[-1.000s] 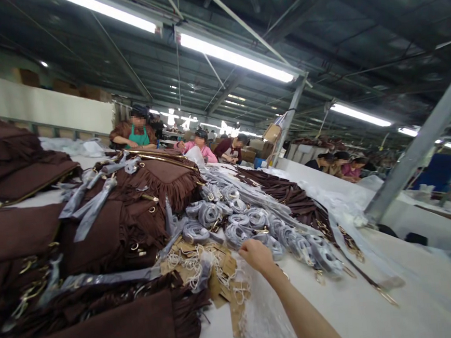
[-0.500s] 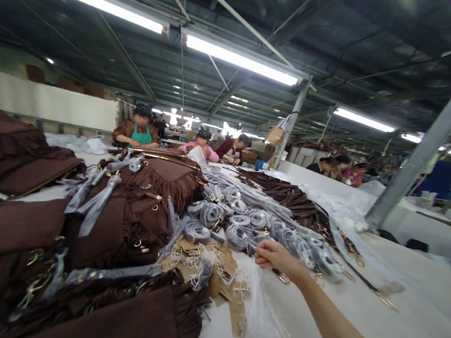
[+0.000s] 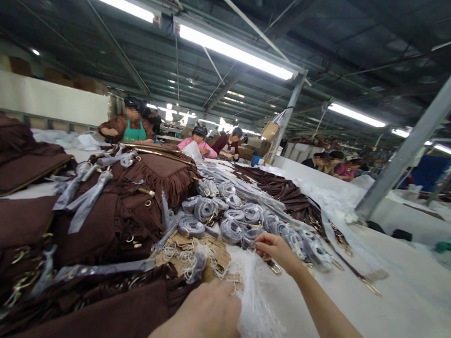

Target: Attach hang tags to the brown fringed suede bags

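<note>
My right hand (image 3: 274,251) has its fingers closed at the top of a bundle of thin clear plastic strands (image 3: 255,297), beside the coiled straps in grey wrap (image 3: 234,228). What its fingertips pinch is too small to make out. My left hand (image 3: 211,316) is blurred over the lower part of the brown card tags with white strings (image 3: 185,253); its fingers are hidden behind its back. A gold clasp (image 3: 274,267) lies just under my right hand.
Brown fringed bags (image 3: 92,216) are piled on the left. Dark brown straps (image 3: 277,188) lie behind the coils, with clear plastic (image 3: 329,197) to their right. Several people sit beyond, one in a green apron (image 3: 133,132). A metal post (image 3: 403,144) slants at the right.
My left hand has come into view from below, over the tags. My right hand stays near the strand bundle, its fingers slightly shifted. The view has moved a little.
</note>
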A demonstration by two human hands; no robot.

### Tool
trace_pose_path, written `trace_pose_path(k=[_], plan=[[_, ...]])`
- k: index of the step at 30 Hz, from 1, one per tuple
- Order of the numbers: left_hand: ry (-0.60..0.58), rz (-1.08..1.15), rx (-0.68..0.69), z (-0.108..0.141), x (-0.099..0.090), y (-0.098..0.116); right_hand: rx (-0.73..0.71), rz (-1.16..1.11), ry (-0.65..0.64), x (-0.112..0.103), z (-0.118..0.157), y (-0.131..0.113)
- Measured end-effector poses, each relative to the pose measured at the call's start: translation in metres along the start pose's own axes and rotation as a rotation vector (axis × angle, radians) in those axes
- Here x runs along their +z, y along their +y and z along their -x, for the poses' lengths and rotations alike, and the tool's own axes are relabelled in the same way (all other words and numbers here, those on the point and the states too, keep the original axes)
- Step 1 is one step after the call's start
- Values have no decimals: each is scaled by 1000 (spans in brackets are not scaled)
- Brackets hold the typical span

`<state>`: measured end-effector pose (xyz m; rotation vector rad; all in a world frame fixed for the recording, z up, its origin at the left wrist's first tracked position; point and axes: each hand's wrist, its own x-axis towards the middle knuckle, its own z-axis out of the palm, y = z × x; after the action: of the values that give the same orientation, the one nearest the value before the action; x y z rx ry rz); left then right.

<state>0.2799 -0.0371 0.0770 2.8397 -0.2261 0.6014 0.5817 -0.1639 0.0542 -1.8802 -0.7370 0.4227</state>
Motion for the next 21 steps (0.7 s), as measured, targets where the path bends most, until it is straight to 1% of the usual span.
trace_pose_path(k=[1,2,3,4,6,9,11,13,16,19,21], plan=[[-33,0,9,-27,9,-1,-11,-6,2,1,2,-1],[-107,-8,-41,-51,19,-3,-23,-15,4,2,4,-1],[-152,3,-65,-72,29,-4,-35,-26,7,3,5,-2],[-160,8,-76,-89,40,-6,-46,-37,12,4,6,-2],[-173,14,-38,-109,62,-9,-62,-56,21,6,7,0],[-152,21,68,-117,95,-14,-71,-74,21,7,4,6],[-150,25,77,-116,113,-17,-71,-87,20,6,1,10],[-163,33,52,-115,127,-20,-68,-101,25,5,-3,14],[-133,48,17,-113,138,-21,-51,-122,15,5,-9,19],[-73,55,-35,-112,142,-20,-23,-134,-34,8,-13,24],[-51,58,-43,-111,145,-20,-26,-155,-36,12,-14,26]])
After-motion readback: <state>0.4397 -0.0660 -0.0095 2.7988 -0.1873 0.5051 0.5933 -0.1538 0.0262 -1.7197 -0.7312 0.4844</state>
